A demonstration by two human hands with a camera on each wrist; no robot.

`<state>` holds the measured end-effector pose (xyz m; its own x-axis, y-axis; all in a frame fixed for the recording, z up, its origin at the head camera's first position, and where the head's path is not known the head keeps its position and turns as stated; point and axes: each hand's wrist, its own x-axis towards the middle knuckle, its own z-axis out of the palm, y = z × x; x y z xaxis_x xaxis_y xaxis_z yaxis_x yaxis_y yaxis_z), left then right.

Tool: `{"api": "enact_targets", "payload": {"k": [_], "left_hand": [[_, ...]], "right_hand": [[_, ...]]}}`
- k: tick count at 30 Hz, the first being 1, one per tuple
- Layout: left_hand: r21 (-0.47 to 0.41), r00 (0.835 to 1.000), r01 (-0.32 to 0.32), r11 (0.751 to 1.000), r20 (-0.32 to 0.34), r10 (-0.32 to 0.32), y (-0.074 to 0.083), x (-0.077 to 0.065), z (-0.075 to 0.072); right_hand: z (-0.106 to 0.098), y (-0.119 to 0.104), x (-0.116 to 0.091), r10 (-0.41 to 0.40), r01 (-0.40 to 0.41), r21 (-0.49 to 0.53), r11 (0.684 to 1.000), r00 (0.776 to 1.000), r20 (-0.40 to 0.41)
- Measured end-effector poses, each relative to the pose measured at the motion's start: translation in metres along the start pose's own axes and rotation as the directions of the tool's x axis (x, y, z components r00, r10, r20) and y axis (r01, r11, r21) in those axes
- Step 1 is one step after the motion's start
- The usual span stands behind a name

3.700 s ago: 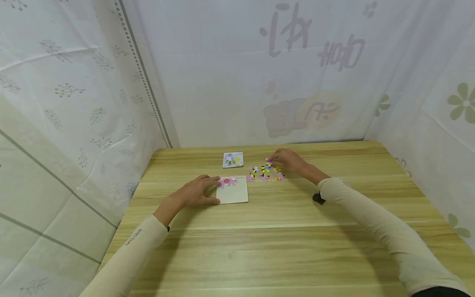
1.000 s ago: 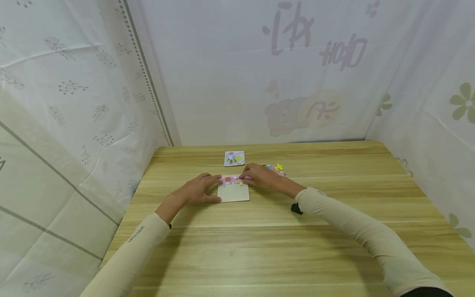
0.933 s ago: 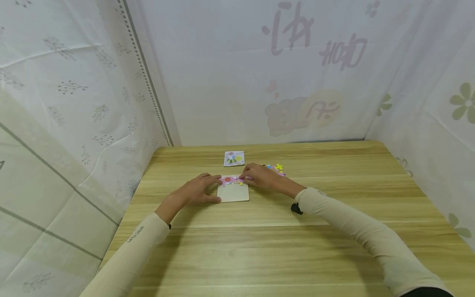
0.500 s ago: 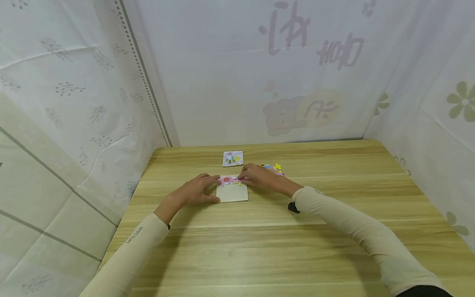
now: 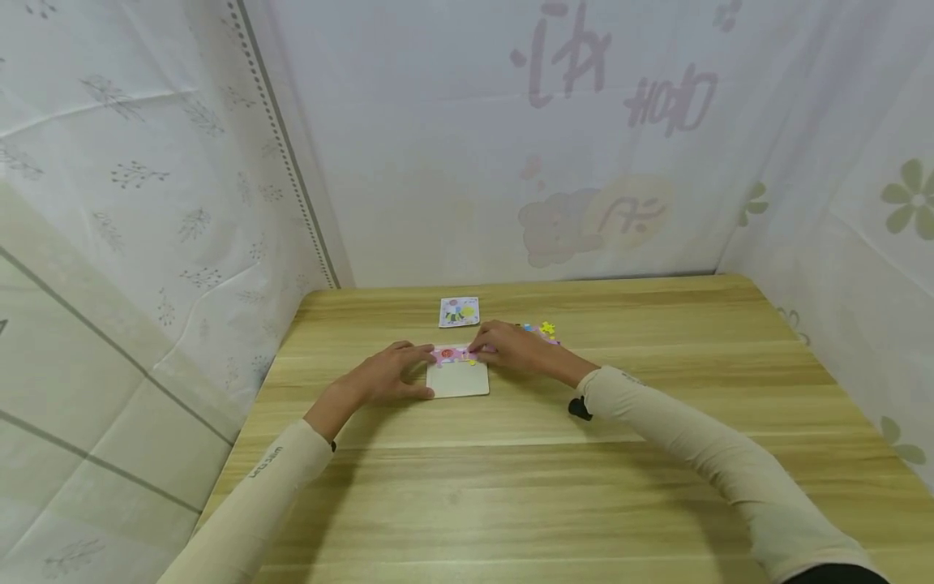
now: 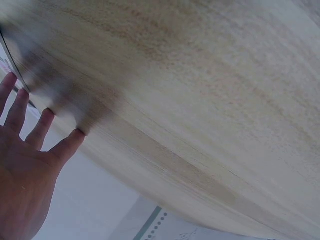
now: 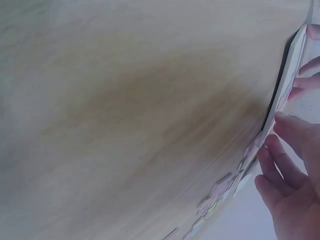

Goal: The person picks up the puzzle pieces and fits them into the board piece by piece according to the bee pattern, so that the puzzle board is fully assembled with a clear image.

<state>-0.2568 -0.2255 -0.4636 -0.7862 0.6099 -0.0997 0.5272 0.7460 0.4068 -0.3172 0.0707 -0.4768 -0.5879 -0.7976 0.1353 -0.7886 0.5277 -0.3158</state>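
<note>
Left curtain: white cloth with grey sprigs, hanging down beside me on this side.
Left sleeve: cream, with small lettering near the cuff.
Left hand: grasping nothing, fingers spread; from here I see the fingertips resting by the board's far left corner and the thumb at its near left corner.
Pale board: flat on the wooden surface, between the two hands.
Row of puzzle pieces: along the board's far edge, pink, with a red round shape and a touch of yellow.
Picture card: beyond the board, apart from it, showing a striped bee.
Right hand: bent over the board's far right corner, thumb and finger pinching a pink piece at the end of the row, mostly hidden.
Loose pieces: on the surface just beyond the right hand, partly covered by it, one bright yellow.
Right sleeve: cream, a black object at its cuff.
</note>
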Motion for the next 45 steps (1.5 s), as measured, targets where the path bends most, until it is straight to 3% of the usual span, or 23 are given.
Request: {"api": "enact_targets", "payload": {"k": [8,15,20,45], "left_hand": [[-0.006,1.000,0.007,1.000,-0.004,-0.007,-0.001,-0.002,0.001],[-0.013,1.000,0.009,1.000,-0.002,-0.009,-0.001,-0.002,0.001],[-0.014,1.000,0.016,1.000,-0.004,-0.016,0.001,-0.003,0.001],[-0.004,1.000,0.014,1.000,-0.003,-0.014,0.001,-0.003,0.000]], "right_hand": [[-0.009,0.013,-0.005,0.073,-0.072,0.035,0.997,0.997,-0.020],[-0.016,0.029,-0.009,0.122,-0.122,-0.007,0.992,0.992,-0.038],[-0.020,0.039,-0.013,0.150,-0.149,0.044,0.988,0.988,-0.029],[-0.020,0.045,-0.007,0.158,-0.158,0.057,0.986,0.987,0.005]]}}
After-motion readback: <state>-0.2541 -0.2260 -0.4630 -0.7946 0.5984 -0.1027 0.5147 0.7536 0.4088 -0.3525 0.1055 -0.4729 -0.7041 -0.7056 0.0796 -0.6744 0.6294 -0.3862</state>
